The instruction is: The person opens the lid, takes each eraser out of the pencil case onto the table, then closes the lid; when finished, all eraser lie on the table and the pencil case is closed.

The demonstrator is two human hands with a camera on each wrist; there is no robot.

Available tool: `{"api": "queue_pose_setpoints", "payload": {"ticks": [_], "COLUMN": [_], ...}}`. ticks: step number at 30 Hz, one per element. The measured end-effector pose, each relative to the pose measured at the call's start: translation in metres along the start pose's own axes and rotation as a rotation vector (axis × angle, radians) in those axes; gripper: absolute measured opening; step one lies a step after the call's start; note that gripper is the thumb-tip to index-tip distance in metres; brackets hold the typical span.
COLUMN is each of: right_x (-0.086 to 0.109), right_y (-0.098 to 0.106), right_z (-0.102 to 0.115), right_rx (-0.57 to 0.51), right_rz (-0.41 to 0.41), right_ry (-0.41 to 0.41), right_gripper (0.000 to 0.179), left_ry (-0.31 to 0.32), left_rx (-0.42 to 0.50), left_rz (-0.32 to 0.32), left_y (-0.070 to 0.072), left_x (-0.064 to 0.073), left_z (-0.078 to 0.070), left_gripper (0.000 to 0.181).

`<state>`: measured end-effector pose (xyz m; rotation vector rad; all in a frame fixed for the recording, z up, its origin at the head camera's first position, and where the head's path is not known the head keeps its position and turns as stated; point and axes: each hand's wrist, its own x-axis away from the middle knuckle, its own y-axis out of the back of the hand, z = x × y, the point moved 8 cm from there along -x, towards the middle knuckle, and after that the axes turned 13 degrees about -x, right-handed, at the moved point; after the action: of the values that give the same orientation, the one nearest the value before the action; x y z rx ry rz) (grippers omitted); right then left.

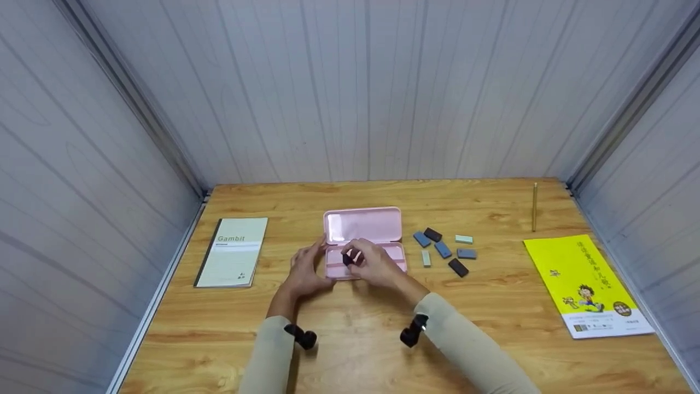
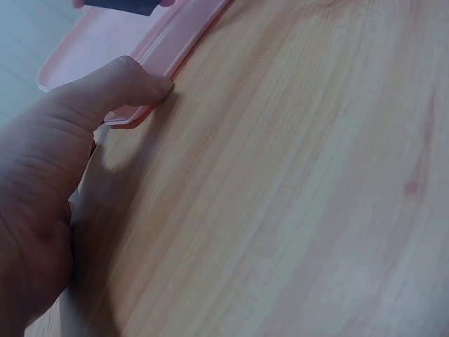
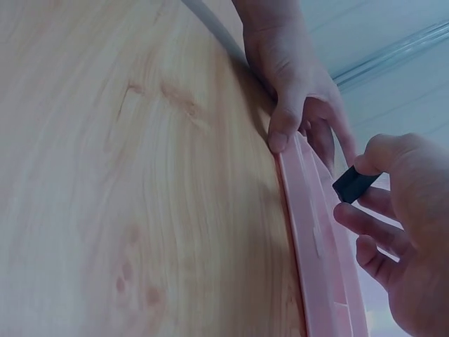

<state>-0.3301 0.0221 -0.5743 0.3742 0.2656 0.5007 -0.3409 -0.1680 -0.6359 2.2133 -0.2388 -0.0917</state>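
Note:
A pink pencil case (image 1: 365, 225) lies open on the table, its lid tilted back. My left hand (image 1: 307, 272) holds the case's left end, thumb at the near corner and fingers along the far side. In the left wrist view that thumb (image 2: 144, 86) presses the case's edge. Over the case's lower half, my right hand (image 1: 377, 264) pinches a small black eraser (image 3: 354, 184) between thumb and fingers. The eraser is above the tray in the right wrist view. Part of the tray is hidden under the right hand.
Right of the case lie several loose erasers: black (image 1: 458, 267), blue (image 1: 466, 253) and pale green (image 1: 464, 239). A Gambit notebook (image 1: 234, 262) is at the left. A yellow book (image 1: 582, 284) and a pencil (image 1: 535, 208) are at the right. Panel walls (image 1: 339, 93) enclose the table.

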Motion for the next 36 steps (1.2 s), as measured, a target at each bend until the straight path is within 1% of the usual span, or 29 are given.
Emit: {"api": "queue_pose_setpoints", "payload": {"ticks": [5, 13, 18, 27, 30, 34, 36], "right_x": [0.008, 0.021, 0.028, 0.046, 0.051, 0.057, 0.060], "right_y": [0.013, 0.033, 0.048, 0.076, 0.086, 0.099, 0.105], "right_z": [0.004, -0.004, -0.012, -0.021, -0.023, -0.025, -0.027], "right_rx": [0.038, 0.036, 0.027, 0.018, 0.021, 0.045, 0.047], "right_rz": [-0.024, 0.001, 0.007, 0.005, 0.008, 0.005, -0.001], "right_ry": [0.034, 0.009, -0.009, -0.042, -0.039, -0.008, -0.006], "right_gripper": [0.031, 0.035, 0.035, 0.034, 0.034, 0.034, 0.035], "left_ry": [-0.038, -0.003, 0.011, 0.018, 0.002, -0.027, -0.027], "left_rx": [0.008, 0.022, 0.020, 0.028, 0.021, 0.004, 0.003], "left_rz": [-0.022, 0.017, 0.025, 0.041, 0.035, 0.020, 0.019], "left_y": [0.001, -0.001, -0.001, -0.002, -0.002, 0.000, 0.000], "left_x": [0.000, 0.001, 0.000, 0.000, 0.000, -0.001, -0.001], "left_z": [-0.001, 0.002, 0.003, 0.001, 0.000, 0.000, 0.000], "left_gripper": [0.123, 0.124, 0.123, 0.123, 0.124, 0.124, 0.125]}}
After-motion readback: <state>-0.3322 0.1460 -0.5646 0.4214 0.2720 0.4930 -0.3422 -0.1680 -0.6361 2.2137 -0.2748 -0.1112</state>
